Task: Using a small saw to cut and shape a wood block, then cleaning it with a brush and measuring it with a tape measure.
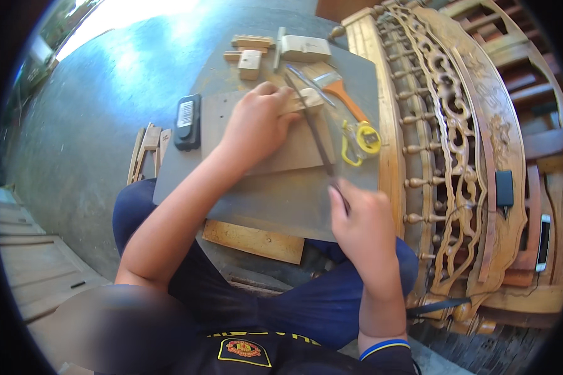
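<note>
My left hand [259,122] is closed on a small pale wooden piece [311,100], pressing it down on a flat brown board [216,119]. Its fingers hide part of the piece. In my right hand [364,219] is the near end of a long, thin dark file [317,136]. The file slants away to the upper left and crosses the wooden piece close to my left fingers. Beneath the board is a grey worktop [263,203], set over my knees.
Right of the board lie a paintbrush [347,101], a thin pointed tool [308,82] and a round yellow tape measure [368,139]. Wooden blocks [304,47] sit at the far side. A black case [187,122] stands left. Carved wooden furniture [466,144] borders the worktop's right.
</note>
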The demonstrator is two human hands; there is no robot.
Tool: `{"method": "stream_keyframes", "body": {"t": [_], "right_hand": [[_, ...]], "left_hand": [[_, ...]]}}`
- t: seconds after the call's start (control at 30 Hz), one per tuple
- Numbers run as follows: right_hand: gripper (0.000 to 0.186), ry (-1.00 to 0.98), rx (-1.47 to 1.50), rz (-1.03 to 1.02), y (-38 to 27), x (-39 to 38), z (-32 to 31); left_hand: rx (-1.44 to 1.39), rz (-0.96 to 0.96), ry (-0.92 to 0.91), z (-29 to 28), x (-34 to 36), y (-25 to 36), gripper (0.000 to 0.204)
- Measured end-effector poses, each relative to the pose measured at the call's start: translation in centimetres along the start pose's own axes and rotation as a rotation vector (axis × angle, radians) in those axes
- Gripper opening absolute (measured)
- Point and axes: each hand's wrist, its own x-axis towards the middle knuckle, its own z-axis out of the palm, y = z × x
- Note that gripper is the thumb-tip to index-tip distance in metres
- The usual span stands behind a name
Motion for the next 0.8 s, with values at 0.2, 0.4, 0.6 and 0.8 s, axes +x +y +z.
{"method": "stream_keyframes", "body": {"t": [0.2, 0.4, 0.6, 0.8], "right_hand": [[0.016, 0.032, 0.046, -0.061, 0.9, 2.6, 2.4], [0.018, -0.009, 0.052, -0.050, -1.1, 0.1, 1.0], [0.027, -0.098, 0.214, 0.022, 0.9, 0.4, 1.2], [0.030, 0.051, 0.225, 0.024, 3.4, 3.0, -1.3]], "left_hand": [[0.002, 0.033, 0.077, 0.4, -1.4, -0.5, 0.039], [0.062, 0.034, -0.016, -0.1, 0.7, -1.1, 0.039], [0.072, 0.032, -0.091, -2.0, 0.9, -2.8, 0.042], [0.101, 0.017, -0.155, -3.0, 0.9, -2.8, 0.042]]}}
